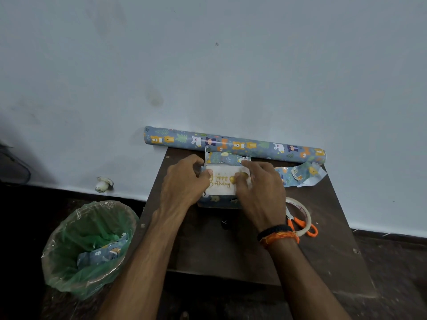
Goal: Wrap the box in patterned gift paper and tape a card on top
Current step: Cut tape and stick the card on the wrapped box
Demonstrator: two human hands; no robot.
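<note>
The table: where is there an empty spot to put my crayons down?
The table is bare in front, between the wrapped box and the near edge, around the forearms. Crowded spots: the paper roll along the back, a paper scrap at back right, and the scissors with the tape roll on the right.

Pale blue-grey painted wall (208, 54), faintly stained; dark floor (392, 262) below; small dark brown wooden bench (231, 245) against wall; green-lined waste bin (69, 273) at left.
</note>
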